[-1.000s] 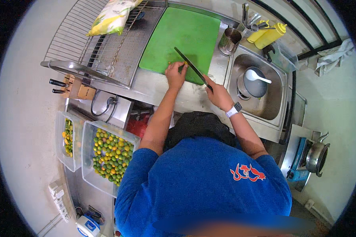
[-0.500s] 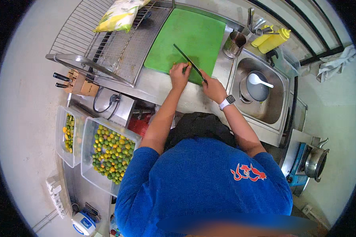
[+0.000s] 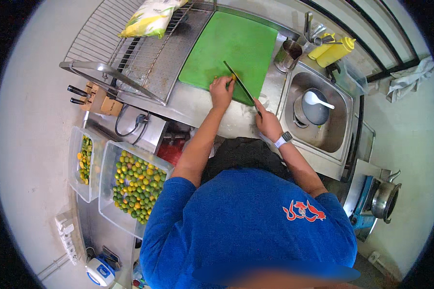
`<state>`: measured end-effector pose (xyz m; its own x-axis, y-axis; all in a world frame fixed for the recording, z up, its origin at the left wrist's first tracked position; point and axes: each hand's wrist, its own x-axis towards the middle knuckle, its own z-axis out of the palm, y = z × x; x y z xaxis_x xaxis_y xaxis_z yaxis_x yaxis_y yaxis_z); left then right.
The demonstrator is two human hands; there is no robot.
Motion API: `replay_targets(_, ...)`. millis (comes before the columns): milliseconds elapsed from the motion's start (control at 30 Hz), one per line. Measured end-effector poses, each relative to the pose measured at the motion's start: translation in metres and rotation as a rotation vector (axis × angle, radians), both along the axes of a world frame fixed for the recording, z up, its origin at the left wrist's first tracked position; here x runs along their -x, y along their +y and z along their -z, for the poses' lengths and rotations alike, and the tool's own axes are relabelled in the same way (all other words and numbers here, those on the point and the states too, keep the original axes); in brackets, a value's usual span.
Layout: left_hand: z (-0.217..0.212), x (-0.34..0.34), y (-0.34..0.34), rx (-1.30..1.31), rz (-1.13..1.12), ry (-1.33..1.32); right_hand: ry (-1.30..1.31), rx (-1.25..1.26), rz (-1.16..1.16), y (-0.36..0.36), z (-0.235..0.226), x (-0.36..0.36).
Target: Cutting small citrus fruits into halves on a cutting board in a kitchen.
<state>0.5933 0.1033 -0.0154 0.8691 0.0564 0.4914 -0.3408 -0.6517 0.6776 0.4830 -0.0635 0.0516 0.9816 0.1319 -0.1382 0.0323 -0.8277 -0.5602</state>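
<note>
Right hand (image 3: 266, 124) gripping a knife (image 3: 240, 85), blade slanting toward upper left, left hand (image 3: 221, 91) pinching a small fruit (image 3: 233, 77) at the green cutting board's (image 3: 236, 45) lower edge, bare board above

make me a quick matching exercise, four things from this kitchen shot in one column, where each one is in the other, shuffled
Things:
1. knife
2. white ladle
3. yellow squeeze bottles
4. knife block

Places:
A. in the pot in the sink
B. left of the counter, below the wire rack
C. in the right hand, blade over the green cutting board
D. behind the sink

Pairs: 1-C, 2-A, 3-D, 4-B
</note>
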Motion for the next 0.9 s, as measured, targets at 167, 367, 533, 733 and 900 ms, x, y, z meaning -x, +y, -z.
replay_targets(167,0.000,-0.001,0.000,0.030,0.021,0.012,-0.012,-0.031,0.031,0.007,0.002,-0.012)
replay_targets(367,-0.001,-0.006,0.001,0.212,-0.027,0.141,-0.007,-0.025,0.012,0.001,-0.003,0.001)
replay_targets(533,-0.004,-0.005,-0.001,0.012,-0.001,0.104,0.020,-0.018,0.027,0.002,-0.003,0.003)
replay_targets(733,0.002,-0.003,-0.003,-0.072,-0.066,-0.018,0.040,-0.053,0.037,0.007,-0.002,-0.002)
replay_targets(900,0.000,-0.006,-0.003,-0.086,-0.065,-0.017,0.019,-0.110,0.034,0.008,-0.006,-0.003)
